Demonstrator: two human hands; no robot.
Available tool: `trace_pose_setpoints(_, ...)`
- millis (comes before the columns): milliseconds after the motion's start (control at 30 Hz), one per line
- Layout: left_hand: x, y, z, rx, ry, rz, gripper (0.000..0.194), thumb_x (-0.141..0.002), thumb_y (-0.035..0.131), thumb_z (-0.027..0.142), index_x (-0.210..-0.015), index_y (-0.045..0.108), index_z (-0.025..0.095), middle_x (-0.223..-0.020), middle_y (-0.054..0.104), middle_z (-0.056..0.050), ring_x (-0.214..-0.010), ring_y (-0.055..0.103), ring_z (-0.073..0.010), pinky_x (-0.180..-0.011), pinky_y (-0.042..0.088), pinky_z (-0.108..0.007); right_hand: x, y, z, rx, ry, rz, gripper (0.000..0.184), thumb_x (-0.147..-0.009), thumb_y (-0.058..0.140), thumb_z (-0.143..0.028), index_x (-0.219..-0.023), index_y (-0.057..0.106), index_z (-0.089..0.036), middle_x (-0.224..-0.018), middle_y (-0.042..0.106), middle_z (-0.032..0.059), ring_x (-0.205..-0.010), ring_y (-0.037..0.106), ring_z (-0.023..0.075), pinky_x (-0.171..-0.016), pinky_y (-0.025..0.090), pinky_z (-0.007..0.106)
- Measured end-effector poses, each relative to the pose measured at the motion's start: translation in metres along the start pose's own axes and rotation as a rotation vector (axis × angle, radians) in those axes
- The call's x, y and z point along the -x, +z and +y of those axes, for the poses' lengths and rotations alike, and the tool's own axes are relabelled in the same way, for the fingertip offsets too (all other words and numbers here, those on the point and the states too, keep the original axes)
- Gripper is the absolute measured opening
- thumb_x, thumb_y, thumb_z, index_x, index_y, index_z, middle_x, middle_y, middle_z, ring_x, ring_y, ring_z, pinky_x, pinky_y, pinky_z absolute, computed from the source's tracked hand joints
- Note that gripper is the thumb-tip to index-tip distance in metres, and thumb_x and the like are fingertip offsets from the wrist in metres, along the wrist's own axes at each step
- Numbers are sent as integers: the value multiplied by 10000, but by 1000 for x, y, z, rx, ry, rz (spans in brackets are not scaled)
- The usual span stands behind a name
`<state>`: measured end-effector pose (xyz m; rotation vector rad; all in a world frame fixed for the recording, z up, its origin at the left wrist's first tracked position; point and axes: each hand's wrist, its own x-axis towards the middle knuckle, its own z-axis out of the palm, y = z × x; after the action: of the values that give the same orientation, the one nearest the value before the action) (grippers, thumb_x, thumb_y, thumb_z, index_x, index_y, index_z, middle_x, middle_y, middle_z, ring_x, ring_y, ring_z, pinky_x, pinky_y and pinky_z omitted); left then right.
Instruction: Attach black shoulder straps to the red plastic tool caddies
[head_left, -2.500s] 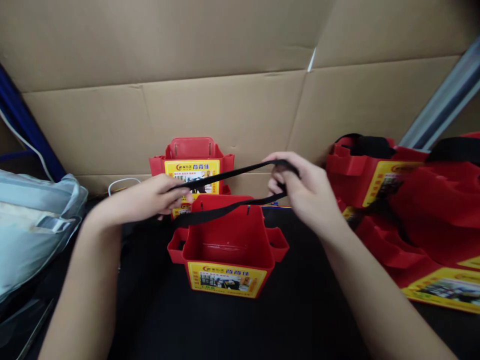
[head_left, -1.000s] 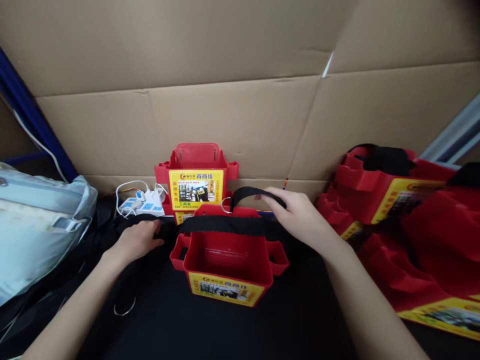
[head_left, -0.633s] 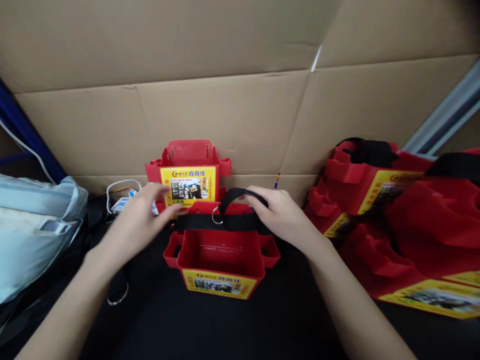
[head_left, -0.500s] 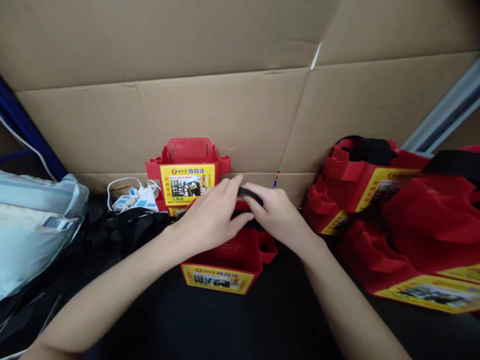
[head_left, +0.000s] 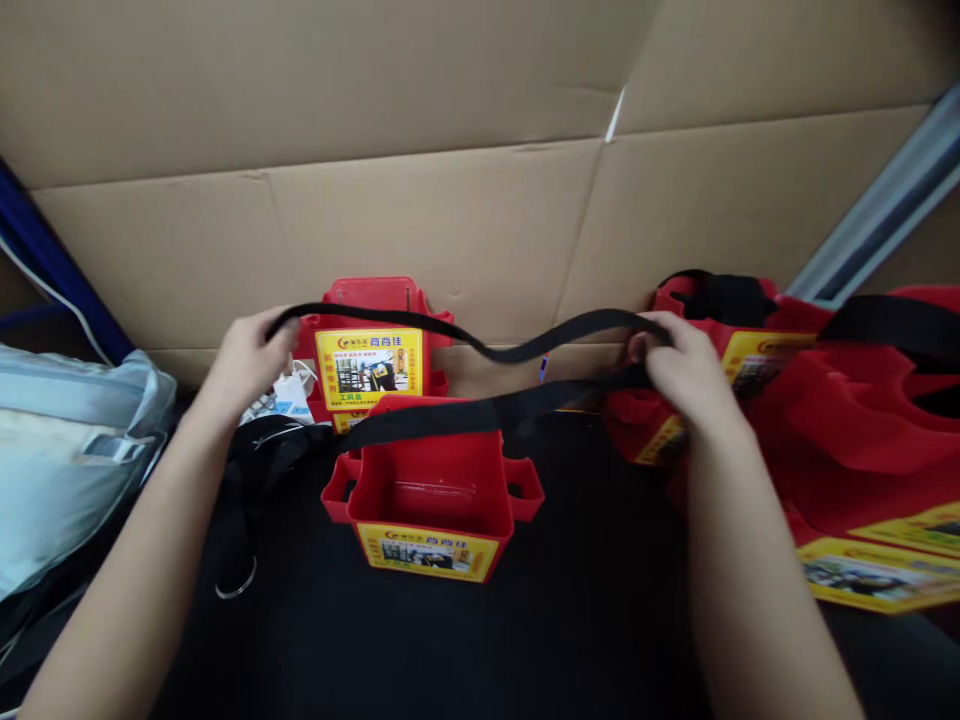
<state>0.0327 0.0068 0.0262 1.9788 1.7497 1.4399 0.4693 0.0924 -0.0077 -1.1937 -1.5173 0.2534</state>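
Left grip [head_left: 259,352]: bare human hand. Right grip [head_left: 681,362]: bare human hand, matching. Forearms [head_left: 146,545]: one pair, slim, bare behind the wrists [head_left: 721,425].

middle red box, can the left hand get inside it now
Probably, if it lets go: the left hand is gripping the black strap. The middle red box stands open at the top, with the strap's lower run crossing the view of its back wall.

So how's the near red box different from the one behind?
The near box stands on the black surface; the box behind is stacked on another. We see into the near box, but mostly the front of the box behind. In view, the lower run of black strap crosses the near box; the upper, the box behind. Both have yellow labels.
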Motion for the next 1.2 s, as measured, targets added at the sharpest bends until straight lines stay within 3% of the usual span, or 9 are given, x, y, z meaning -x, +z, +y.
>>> trace_pose_setpoints(167,21,40,14,-253,273,-182,394,-847,423,358,-1206,533,240,-1205,581,-36,-1050,557,-214,-900,416,-320,27,49,-36,59,-131,-511,399,-571,424,-24,-848,650,-200,-873,658,14,-833,589,164,-811,441,309)
trace_pose_setpoints(267,32,50,12,-310,263,-310,331,-852,396,360,-1020,636,206,-1054,660,-55,-929,615,-219,-820,455,-323,43,71,-57,39,-217,-878,401,-646,379,-80,-914,649,-209,-870,667,4,-801,604,154,-780,472,306)
trace_pose_setpoints(400,42,50,-8,-262,81,-572,370,-868,328,367,-802,628,161,-645,657,-42,-531,594,-167,-540,457,-267,54,74,-71,10,-164,-1043,360,-709,372,-128,-916,653,-219,-778,670,-11,-713,606,144,-672,503,269)
trace_pose_setpoints(500,47,46,-29,-216,48,-742,285,-833,385,312,-826,640,184,-749,686,-47,-662,633,-187,-621,484,-278,53,68,-70,-9,-82,-1126,329,-733,371,-140,-875,658,-216,-769,667,-3,-729,609,139,-662,505,248)
trace_pose_setpoints(633,48,35,-34,-245,140,-809,307,-807,410,257,-1026,623,227,-1096,642,-40,-1005,585,-210,-869,443,-316,47,68,-61,148,-70,-998,330,-723,354,-107,-870,639,-185,-872,669,35,-830,610,158,-672,489,235)
trace_pose_setpoints(767,30,37,21,-362,214,-714,358,-852,366,349,-1083,604,212,-1096,643,-42,-972,597,-207,-844,448,-308,44,77,-52,424,-85,-665,296,-739,367,-125,-934,588,-153,-1021,640,101,-948,579,218,-800,429,292)
trace_pose_setpoints(967,-5,120,112,-297,513,-759,393,-798,498,337,-1106,573,105,-952,664,-115,-813,621,-196,-690,466,-277,52,79,-61,445,-109,-565,285,-786,331,-184,-967,551,-176,-968,642,98,-882,585,227,-718,418,282)
trace_pose_setpoints(1067,-14,144,116,-469,586,-691,306,-820,419,187,-1053,588,80,-893,652,-155,-761,622,-208,-640,447,-296,46,66,-57,431,-139,-553,297,-747,342,-147,-938,567,-177,-963,642,83,-878,580,214,-735,414,276)
trace_pose_setpoints(1200,-23,123,92,-560,551,-649,227,-777,416,93,-884,616,86,-812,647,-136,-711,615,-200,-587,412,-278,23,29,-29,395,-91,-529,316,-662,346,-100,-846,594,-166,-900,643,74,-855,573,213,-744,417,294)
